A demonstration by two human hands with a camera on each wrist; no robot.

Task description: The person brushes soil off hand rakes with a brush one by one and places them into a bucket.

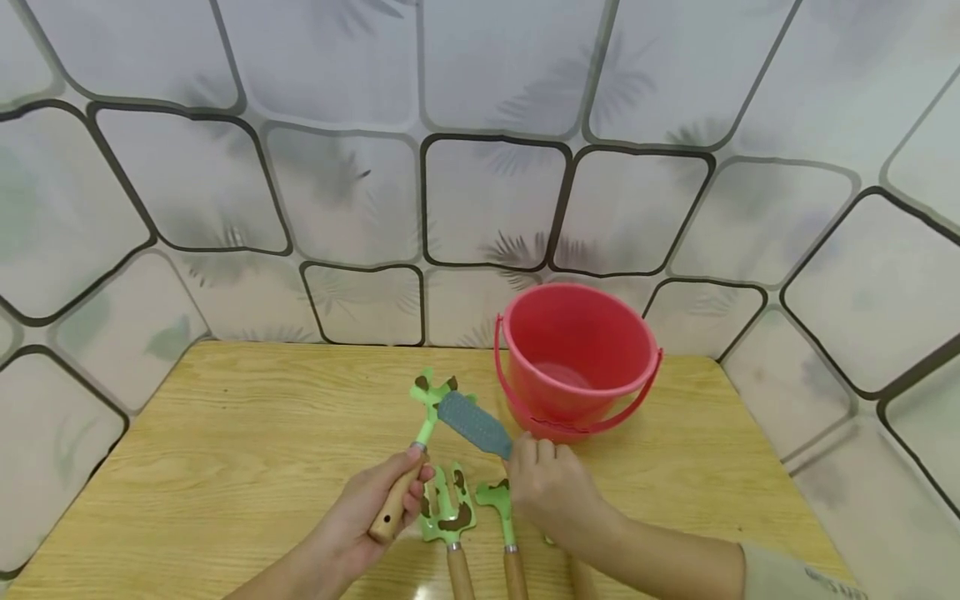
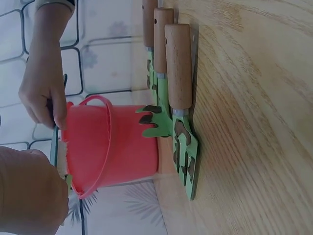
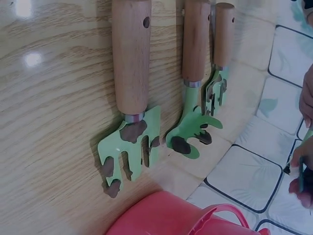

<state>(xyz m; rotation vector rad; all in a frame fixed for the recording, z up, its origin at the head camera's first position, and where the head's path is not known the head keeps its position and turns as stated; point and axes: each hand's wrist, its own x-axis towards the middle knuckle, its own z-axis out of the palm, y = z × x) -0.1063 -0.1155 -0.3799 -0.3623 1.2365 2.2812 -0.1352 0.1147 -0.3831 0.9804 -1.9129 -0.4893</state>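
Note:
My left hand [image 1: 363, 504] grips the wooden handle of a small green hand rake [image 1: 429, 396], its splayed prongs tilted up and marked with brown clumps. In my right hand [image 1: 555, 483] is a flat grey-blue tool [image 1: 472, 423] with a dotted face, its end overlapping the rake's prongs in the head view. The fingers hide its handle. Below the hands lie a green garden fork [image 1: 450, 512] and a second green hand rake [image 1: 497, 497], both brown-stained and wooden-handled. A third wooden-handled tool [image 3: 216, 93] is mostly under my right forearm in the head view.
A red bucket [image 1: 525, 392] with its handle lowered to the front stands at the back right of the wooden table [image 1: 262, 450]. Behind and at both sides rises a stone-patterned wall covering [image 1: 360, 200], close against the table's back edge.

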